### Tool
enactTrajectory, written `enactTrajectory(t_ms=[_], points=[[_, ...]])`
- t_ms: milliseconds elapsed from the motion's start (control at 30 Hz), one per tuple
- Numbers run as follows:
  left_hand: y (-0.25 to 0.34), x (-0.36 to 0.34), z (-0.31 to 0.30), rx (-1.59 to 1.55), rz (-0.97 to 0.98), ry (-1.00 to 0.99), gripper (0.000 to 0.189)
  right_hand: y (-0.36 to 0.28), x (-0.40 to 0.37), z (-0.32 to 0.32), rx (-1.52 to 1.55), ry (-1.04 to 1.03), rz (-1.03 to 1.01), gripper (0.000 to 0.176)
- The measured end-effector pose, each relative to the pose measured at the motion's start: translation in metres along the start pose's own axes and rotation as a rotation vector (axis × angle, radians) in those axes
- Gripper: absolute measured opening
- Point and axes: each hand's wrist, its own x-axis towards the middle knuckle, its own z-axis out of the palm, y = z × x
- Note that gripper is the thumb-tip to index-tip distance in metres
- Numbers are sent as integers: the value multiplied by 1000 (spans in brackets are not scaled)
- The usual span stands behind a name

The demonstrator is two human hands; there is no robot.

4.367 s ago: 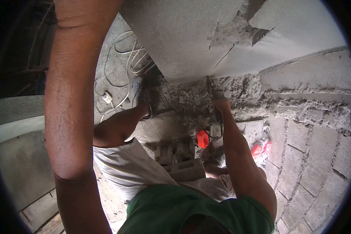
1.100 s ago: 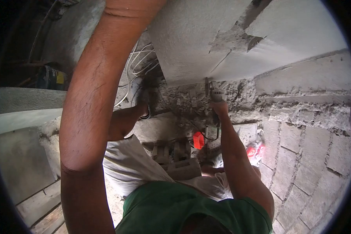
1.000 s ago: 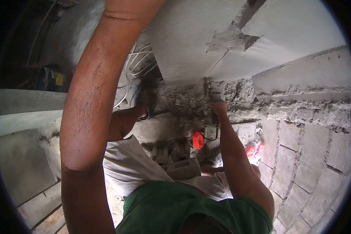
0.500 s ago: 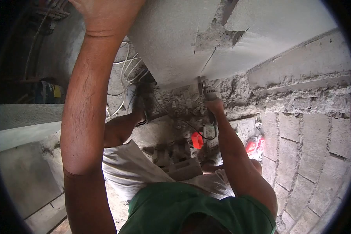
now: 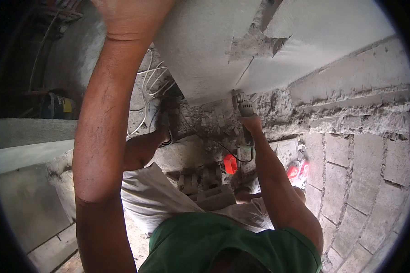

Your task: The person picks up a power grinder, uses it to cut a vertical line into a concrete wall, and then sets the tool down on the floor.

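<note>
My right hand (image 5: 251, 123) reaches down and is shut on a small grey angle grinder (image 5: 241, 105), whose head touches the lower broken edge of a plastered wall (image 5: 205, 50). A thin cut line runs up the plaster from the grinder to a chipped patch (image 5: 255, 43). The grinder's black cord (image 5: 228, 150) loops down behind my forearm. My left hand (image 5: 132, 16) is raised and rests against the plaster at the top of the view. Its fingers are cut off by the frame edge.
Rubble (image 5: 212, 120) lies below the plaster edge. Bare brickwork (image 5: 351, 173) fills the right. Below me stand concrete blocks (image 5: 209, 189), a red object (image 5: 230, 164), a red-and-white item (image 5: 297, 170) and tangled white cables (image 5: 148, 86). My sandalled foot (image 5: 164, 125) stands near the rubble.
The view has tilted, bringing my left wrist and hand into sight at the top. My right hand and the grinder shifted slightly left along the plaster's edge.
</note>
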Motion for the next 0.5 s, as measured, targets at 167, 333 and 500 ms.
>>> enactTrajectory(t_ms=[167,333,500], points=[[-8,-2,-2,36,124,7,87,-2,1,0,-36,14,19,60],[-32,4,5,262,212,40,90,-1,-5,-1,31,80,-15,52],[-28,0,3,378,256,78,94,-6,-15,-8,30,48,-25,49]])
